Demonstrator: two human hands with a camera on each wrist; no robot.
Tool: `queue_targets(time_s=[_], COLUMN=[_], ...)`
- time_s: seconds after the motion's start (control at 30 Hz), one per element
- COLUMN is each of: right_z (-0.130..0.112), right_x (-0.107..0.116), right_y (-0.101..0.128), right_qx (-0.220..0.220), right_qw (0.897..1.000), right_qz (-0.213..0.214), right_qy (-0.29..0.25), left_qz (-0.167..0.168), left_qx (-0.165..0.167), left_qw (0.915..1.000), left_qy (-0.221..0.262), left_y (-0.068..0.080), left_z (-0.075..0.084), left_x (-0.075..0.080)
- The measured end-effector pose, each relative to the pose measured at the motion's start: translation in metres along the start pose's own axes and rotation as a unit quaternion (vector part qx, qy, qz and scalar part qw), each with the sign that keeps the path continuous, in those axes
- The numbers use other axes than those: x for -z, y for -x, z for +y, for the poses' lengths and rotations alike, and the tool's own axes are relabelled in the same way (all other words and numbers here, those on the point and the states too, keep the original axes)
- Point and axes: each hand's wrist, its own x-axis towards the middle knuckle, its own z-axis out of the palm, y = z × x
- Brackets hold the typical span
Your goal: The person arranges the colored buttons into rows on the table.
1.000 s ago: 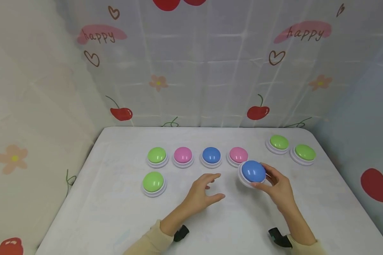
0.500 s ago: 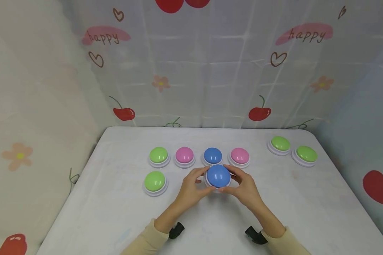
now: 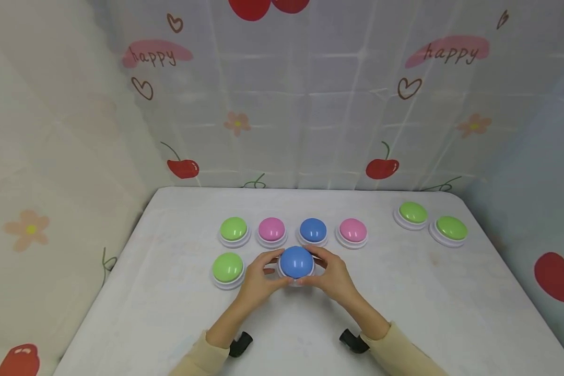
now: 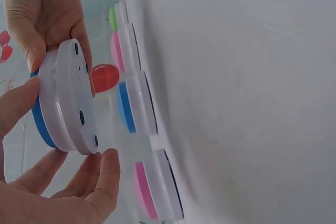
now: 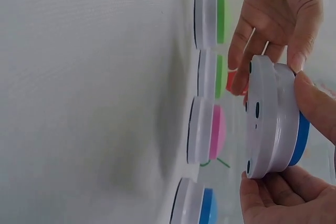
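Observation:
A blue dome button (image 3: 296, 261) with a white base (image 4: 68, 103) is held between both hands, lifted clear of the white table (image 3: 404, 303). My left hand (image 3: 276, 268) grips its left rim and my right hand (image 3: 316, 267) grips its right rim. In the right wrist view the underside (image 5: 262, 119) faces the table with a gap. It hangs just in front of a row of green (image 3: 233, 229), pink (image 3: 271, 230), blue (image 3: 313, 230) and pink (image 3: 353, 230) buttons. Another green button (image 3: 227, 268) sits just left of my left hand.
Two more green buttons (image 3: 412, 213) (image 3: 451, 228) sit at the table's far right. A cherry-print curtain (image 3: 310, 104) hangs behind and along both sides. The table's rounded edges drop off left and right.
The blue button went from my right hand alone at the right to both hands, and has moved left along the front of the row.

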Motion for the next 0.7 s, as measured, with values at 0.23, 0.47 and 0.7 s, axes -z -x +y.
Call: queue_targets(time_s=[0.23, 0.47, 0.7], right_z=[-0.001, 0.003, 0.004], right_x=[-0.019, -0.034, -0.043], right_y=[-0.011, -0.02, -0.028], right_qx=[0.017, 0.026, 0.022], right_qw=[1.0, 0.999, 0.999], right_qz=[-0.014, -0.017, -0.03], right_qy=[-0.014, -0.016, -0.013], left_qz=[0.03, 0.041, 0.061], left_qx=[0.022, 0.052, 0.072], left_qw=[0.9993, 0.9976, 0.994], left_qy=[0.01, -0.02, -0.055], left_y=[0.002, 0.004, 0.005], left_z=[-0.011, -0.013, -0.014], left_x=[0.01, 0.013, 0.015])
